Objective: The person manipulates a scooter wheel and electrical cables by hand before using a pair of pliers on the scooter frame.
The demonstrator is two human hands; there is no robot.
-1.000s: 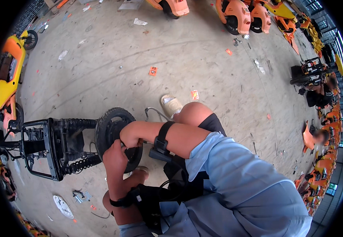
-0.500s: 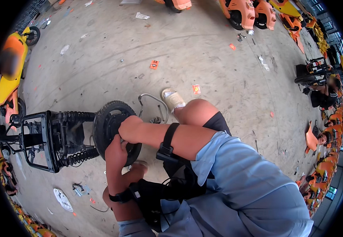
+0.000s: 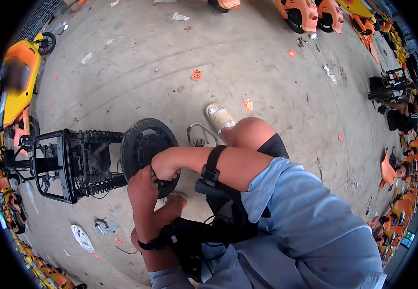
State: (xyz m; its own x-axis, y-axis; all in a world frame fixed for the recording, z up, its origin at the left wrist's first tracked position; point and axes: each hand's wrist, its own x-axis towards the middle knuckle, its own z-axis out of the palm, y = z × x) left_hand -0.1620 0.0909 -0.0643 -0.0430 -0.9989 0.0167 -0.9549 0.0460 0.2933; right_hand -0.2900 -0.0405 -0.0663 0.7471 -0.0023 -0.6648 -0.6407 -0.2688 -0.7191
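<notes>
In front of me a black wheel (image 3: 144,132) with a tyre and a solid hub stands at the end of a stripped black scooter frame (image 3: 69,166). Both my hands are close together at the near lower side of the wheel. My right hand (image 3: 166,165) is closed, its fingers curled in against the wheel. Just left of it, my left hand (image 3: 141,186) is pinched at the tyre edge, fingertips almost touching the right hand. Whatever either hand grips is hidden by the fingers. Coil-spring shock absorbers (image 3: 104,184) join the wheel end to the frame.
A bent metal tube (image 3: 200,126) lies beyond the wheel near my sandalled foot (image 3: 218,116). Loose metal parts (image 3: 105,226) and a white oval piece (image 3: 82,239) are on the floor at lower left. Orange and yellow scooters line the sides. A person (image 3: 404,115) sits at far right.
The whole view has shifted slightly, the scene moving right. My right hand has turned and curled more, now lower against the wheel; my left hand stays beside it.
</notes>
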